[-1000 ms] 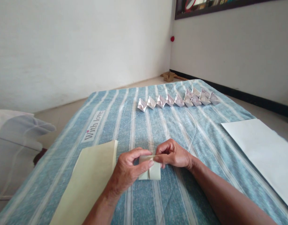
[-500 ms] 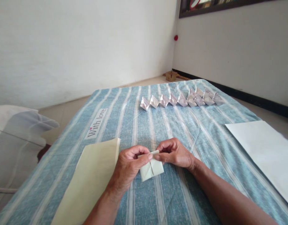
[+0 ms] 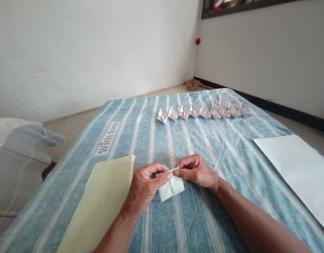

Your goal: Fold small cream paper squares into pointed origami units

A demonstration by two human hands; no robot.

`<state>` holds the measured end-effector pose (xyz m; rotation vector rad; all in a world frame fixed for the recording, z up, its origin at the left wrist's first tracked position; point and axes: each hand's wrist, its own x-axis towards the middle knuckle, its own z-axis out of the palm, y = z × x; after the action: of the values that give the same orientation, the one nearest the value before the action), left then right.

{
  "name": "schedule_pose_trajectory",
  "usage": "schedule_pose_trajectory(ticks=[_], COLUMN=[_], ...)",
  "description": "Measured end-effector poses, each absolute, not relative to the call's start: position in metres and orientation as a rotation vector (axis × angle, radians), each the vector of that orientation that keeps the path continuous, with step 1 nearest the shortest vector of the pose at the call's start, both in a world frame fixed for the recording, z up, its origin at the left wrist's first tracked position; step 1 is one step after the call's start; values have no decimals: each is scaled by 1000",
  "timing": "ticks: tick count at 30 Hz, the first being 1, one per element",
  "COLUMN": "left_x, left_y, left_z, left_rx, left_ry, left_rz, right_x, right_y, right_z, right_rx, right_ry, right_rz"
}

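Nearest the camera, left hand [image 3: 144,186] and right hand [image 3: 196,171] both pinch the top edge of a small folded paper piece [image 3: 171,186], pale yellow-green, held just over the striped blue cloth [image 3: 198,218]. Left thumb and forefinger closed on its upper left, right fingertips closed on the upper right. Pale yellow sheet [image 3: 98,207] lies flat just left of the left hand. White sheet [image 3: 299,172] well apart at right. Farther back: row of folded white paper boats [image 3: 204,111] on the cloth.
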<state>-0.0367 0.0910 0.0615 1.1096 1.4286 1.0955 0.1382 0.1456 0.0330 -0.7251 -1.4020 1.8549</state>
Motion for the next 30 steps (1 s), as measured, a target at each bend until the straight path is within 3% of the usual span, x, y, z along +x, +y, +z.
schedule_pose_trajectory(ticks=[30], left_x=[-45], left_y=[98], left_z=[57], left_rx=[958], left_ry=[1510], left_rz=[1184], right_x=[140], right_y=[149], right_z=[31], right_rx=[-799], right_ry=[-1407], right_rz=[1712])
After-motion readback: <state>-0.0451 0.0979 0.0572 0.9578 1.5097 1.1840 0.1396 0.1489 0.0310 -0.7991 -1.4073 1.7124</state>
